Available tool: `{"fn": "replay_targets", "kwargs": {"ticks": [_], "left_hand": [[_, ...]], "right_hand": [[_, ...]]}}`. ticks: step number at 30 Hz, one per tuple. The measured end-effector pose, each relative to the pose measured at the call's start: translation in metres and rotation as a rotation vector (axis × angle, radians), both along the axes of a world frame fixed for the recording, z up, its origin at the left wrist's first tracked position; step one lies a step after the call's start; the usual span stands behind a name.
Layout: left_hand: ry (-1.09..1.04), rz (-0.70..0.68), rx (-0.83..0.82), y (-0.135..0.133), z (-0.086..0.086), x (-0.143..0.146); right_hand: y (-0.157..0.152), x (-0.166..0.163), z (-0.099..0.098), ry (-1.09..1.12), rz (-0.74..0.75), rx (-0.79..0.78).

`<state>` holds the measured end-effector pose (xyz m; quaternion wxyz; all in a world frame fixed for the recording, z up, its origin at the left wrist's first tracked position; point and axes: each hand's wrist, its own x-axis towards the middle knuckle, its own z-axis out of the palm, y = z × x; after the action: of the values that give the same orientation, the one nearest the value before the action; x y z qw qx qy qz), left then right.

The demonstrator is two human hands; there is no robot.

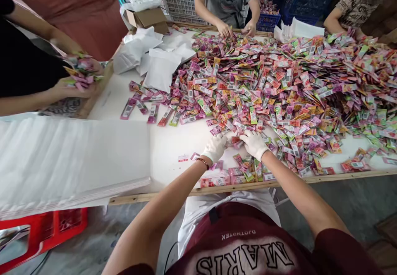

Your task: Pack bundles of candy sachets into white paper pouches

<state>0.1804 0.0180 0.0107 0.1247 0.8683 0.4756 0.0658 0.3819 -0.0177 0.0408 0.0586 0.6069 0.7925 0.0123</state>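
Observation:
A wide heap of small colourful stick packets (248,89) in pink, purple, orange and green covers the table, many with barcodes showing. At its near edge, my left hand (214,147), in a white glove, has its fingers curled on the left end of some packets. My right hand (254,144), gloved too, closes on their right side. Between the fingertips a red packet (235,139) shows; how many packets are held there is hidden. Just below my hands, more packets (217,181) lie along the wooden table edge.
White foam pouches (71,155) lie stacked at left above a red plastic stool (46,233). More white pouches (163,68) and a cardboard box (150,20) are at the back left. A co-worker's hands (82,74) hold packets at left; two others work across the heap.

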Motion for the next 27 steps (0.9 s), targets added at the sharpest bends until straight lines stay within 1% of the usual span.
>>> {"fn": "replay_targets", "kwargs": {"ticks": [2,4,6,7,9,12,14,16,17,19,21,23,25,27], "left_hand": [[0.02,-0.004,-0.004,-0.012,-0.008,-0.022],[0.028,-0.015,0.004,-0.021,-0.015,-0.045],[0.013,-0.012,-0.005,-0.021,-0.015,-0.058],[-0.006,0.0,-0.015,-0.017,-0.013,-0.058],[-0.066,0.045,-0.023,-0.002,-0.004,-0.046],[-0.143,0.092,0.062,0.029,0.016,-0.008],[-0.132,0.048,0.156,0.043,0.027,0.017],[-0.078,-0.034,0.232,0.045,0.029,0.029],[-0.051,-0.072,0.255,0.041,0.026,0.029],[-0.019,-0.114,0.268,0.024,0.014,0.018],[-0.019,-0.125,0.26,0.001,0.0,-0.002],[-0.039,-0.136,0.249,-0.021,-0.01,-0.025],[-0.08,-0.123,0.236,-0.034,-0.012,-0.044],[-0.156,-0.062,0.228,-0.035,-0.006,-0.055]], "right_hand": [[-0.012,0.011,-0.008,0.063,0.024,0.0],[-0.026,0.024,-0.012,0.173,0.05,0.04],[-0.032,0.035,-0.011,0.312,0.043,0.099],[-0.031,0.038,-0.008,0.379,0.017,0.116],[-0.02,0.038,-0.001,0.493,-0.077,0.112],[0.013,0.024,0.01,0.565,-0.231,0.106],[0.036,0.009,0.014,0.507,-0.293,0.101],[0.049,-0.005,0.012,0.412,-0.329,0.064],[0.049,-0.01,0.009,0.378,-0.336,0.04],[0.039,-0.016,-0.002,0.346,-0.328,-0.003],[0.019,-0.016,-0.013,0.318,-0.281,-0.031],[-0.004,-0.01,-0.021,0.308,-0.228,-0.052],[-0.022,0.0,-0.023,0.398,-0.2,-0.06],[-0.03,0.01,-0.018,0.579,-0.204,-0.057]]}}
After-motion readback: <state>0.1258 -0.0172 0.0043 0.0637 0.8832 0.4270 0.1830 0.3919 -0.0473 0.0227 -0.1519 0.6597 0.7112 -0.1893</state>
